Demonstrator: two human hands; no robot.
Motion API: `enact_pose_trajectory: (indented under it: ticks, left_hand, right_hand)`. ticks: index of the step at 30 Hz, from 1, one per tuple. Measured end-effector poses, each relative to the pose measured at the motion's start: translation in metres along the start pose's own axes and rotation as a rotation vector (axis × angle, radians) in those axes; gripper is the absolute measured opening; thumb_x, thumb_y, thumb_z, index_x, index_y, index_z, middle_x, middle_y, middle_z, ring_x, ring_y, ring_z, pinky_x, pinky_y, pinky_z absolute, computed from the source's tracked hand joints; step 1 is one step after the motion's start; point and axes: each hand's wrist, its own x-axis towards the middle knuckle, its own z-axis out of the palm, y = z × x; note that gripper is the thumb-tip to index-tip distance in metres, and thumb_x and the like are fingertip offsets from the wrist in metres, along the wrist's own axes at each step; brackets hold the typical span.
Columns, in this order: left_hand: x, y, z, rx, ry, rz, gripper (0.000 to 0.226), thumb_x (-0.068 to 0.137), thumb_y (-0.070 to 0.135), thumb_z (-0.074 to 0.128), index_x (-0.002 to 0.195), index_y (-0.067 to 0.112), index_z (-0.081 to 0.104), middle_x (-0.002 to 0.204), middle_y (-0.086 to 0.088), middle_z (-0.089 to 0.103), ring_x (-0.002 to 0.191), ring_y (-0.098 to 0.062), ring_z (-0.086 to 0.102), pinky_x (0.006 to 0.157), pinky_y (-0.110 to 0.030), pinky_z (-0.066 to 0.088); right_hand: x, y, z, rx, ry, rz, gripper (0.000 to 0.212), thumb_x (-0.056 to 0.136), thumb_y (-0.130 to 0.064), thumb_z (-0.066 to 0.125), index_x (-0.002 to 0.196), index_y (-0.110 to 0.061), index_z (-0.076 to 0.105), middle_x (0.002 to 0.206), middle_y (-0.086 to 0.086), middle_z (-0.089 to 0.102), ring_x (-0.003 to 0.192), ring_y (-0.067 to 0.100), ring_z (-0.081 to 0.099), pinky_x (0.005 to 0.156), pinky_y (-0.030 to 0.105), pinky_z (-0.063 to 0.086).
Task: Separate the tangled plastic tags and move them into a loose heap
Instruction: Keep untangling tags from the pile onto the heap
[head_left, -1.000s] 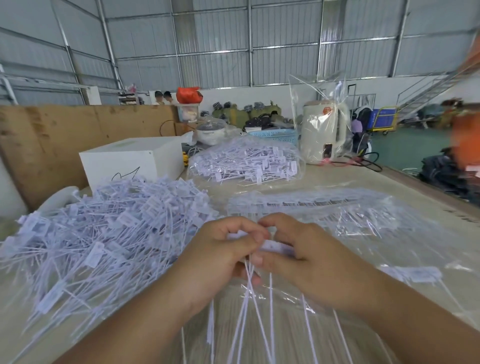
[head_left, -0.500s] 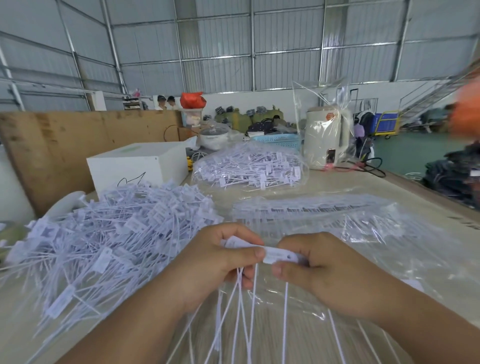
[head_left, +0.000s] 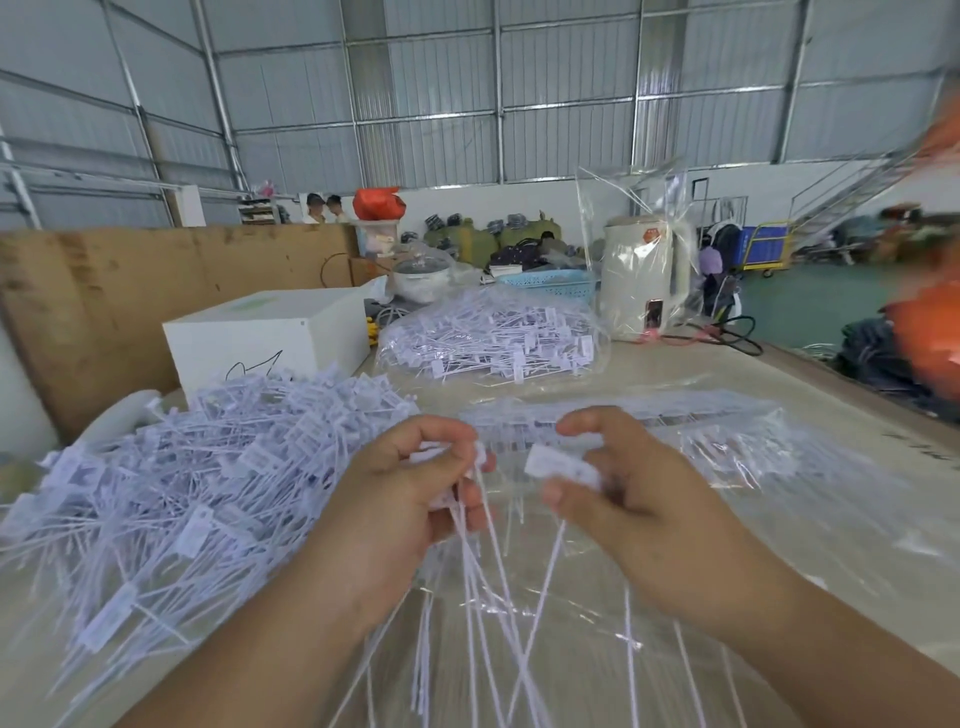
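A big loose heap of white plastic tags (head_left: 197, 483) lies on the table at the left. My left hand (head_left: 410, 499) pinches a bunch of tags (head_left: 480, 582) whose thin tails hang down toward me. My right hand (head_left: 623, 493) holds one white tag (head_left: 558, 462) by its flat label, a short gap away from the left hand's bunch. Under both hands lies a clear plastic bag (head_left: 727, 467) with more tags in a row.
A second clear bag full of tags (head_left: 493, 338) lies further back. A white box (head_left: 265, 343) stands behind the heap, a bagged kettle (head_left: 641, 280) at the back right, with cables beside it. The table's right edge (head_left: 852, 395) runs diagonally.
My hands were pressed together on the bunch; they have pulled apart, the right hand drawing one tag away to the right while the left keeps the rest.
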Motion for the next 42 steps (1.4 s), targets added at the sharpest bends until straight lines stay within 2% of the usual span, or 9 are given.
enact_pose_trajectory:
  ticks: [5,12,18,24,29,31,34,37,42]
  left_hand:
    - [-0.008,-0.01,0.012,0.083,-0.163,-0.069,0.024,0.091,0.005,0.054,0.078,0.013,0.073,0.086,-0.018,0.072,0.062,-0.024,0.065,0.051,-0.03,0.053]
    - [-0.01,-0.013,0.014,0.206,-0.206,-0.001,0.007,0.078,0.009,0.077,0.081,0.013,0.072,0.075,-0.015,0.07,0.058,-0.022,0.064,0.051,-0.027,0.051]
    - [-0.004,-0.014,0.01,0.17,-0.055,0.006,0.009,0.072,0.009,0.075,0.072,0.018,0.076,0.066,-0.012,0.064,0.053,-0.017,0.06,0.05,-0.027,0.052]
    - [-0.004,-0.01,0.023,-0.133,0.069,-0.02,0.004,0.066,0.009,0.073,0.069,0.011,0.074,0.058,-0.009,0.059,0.044,-0.013,0.054,0.043,-0.02,0.047]
    - [0.002,-0.008,0.01,-0.23,0.162,-0.115,0.005,0.083,-0.001,0.065,0.083,0.002,0.069,0.069,-0.012,0.063,0.044,-0.013,0.053,0.042,-0.021,0.047]
    - [0.002,-0.007,0.009,-0.163,0.113,-0.087,0.005,0.074,0.006,0.07,0.079,0.005,0.072,0.064,-0.011,0.06,0.044,-0.015,0.053,0.042,-0.022,0.047]
    - [-0.008,-0.009,0.016,-0.02,-0.027,-0.062,0.015,0.06,0.02,0.075,0.074,0.014,0.074,0.061,-0.012,0.06,0.046,-0.017,0.056,0.043,-0.025,0.047]
    - [-0.014,-0.01,0.018,0.06,-0.116,-0.049,0.021,0.063,0.022,0.084,0.076,0.013,0.071,0.079,-0.026,0.063,0.049,-0.022,0.054,0.046,-0.027,0.046]
    - [-0.014,-0.011,0.014,0.221,-0.208,0.026,0.014,0.075,0.009,0.082,0.078,0.017,0.071,0.085,-0.024,0.071,0.057,-0.024,0.061,0.047,-0.027,0.047]
  right_hand:
    - [-0.001,0.004,0.015,-0.074,-0.19,-0.029,0.057,0.085,-0.051,0.059,0.132,-0.053,0.026,0.078,-0.005,0.069,0.061,0.006,0.062,0.061,0.028,0.051]
    - [-0.002,0.002,0.01,-0.193,-0.229,0.01,0.064,0.087,-0.057,0.059,0.14,-0.047,0.024,0.082,-0.005,0.065,0.064,0.0,0.058,0.061,0.015,0.042]
    - [0.0,-0.003,-0.003,-0.259,-0.293,0.077,0.029,0.092,-0.045,0.06,0.077,-0.021,0.052,0.056,-0.012,0.052,0.046,0.004,0.043,0.05,0.025,0.034]
    - [0.0,-0.01,0.012,-0.215,-0.039,0.052,0.029,0.094,-0.037,0.058,0.074,-0.018,0.05,0.05,-0.007,0.046,0.043,0.006,0.038,0.048,0.03,0.032]
    - [0.006,-0.013,-0.011,0.075,0.25,0.017,0.034,0.092,-0.037,0.058,0.064,-0.022,0.045,0.045,-0.013,0.035,0.04,0.002,0.03,0.041,0.013,0.026]
    - [0.001,-0.011,-0.014,0.036,-0.001,0.039,0.008,0.09,-0.041,0.058,0.083,-0.038,0.053,0.047,-0.016,0.045,0.04,0.002,0.033,0.042,0.014,0.03]
    - [-0.003,-0.005,-0.001,-0.138,-0.222,-0.005,0.038,0.092,-0.044,0.059,0.122,-0.053,0.037,0.065,-0.02,0.063,0.046,0.003,0.047,0.049,0.018,0.042]
    - [-0.002,-0.005,0.006,-0.219,-0.272,-0.038,0.061,0.091,-0.052,0.056,0.14,-0.049,0.019,0.083,-0.006,0.069,0.064,0.005,0.06,0.067,0.028,0.051]
    - [-0.004,-0.007,0.008,-0.222,-0.273,0.014,0.076,0.092,-0.045,0.059,0.151,-0.039,0.011,0.083,-0.015,0.068,0.062,0.001,0.061,0.061,0.016,0.046]
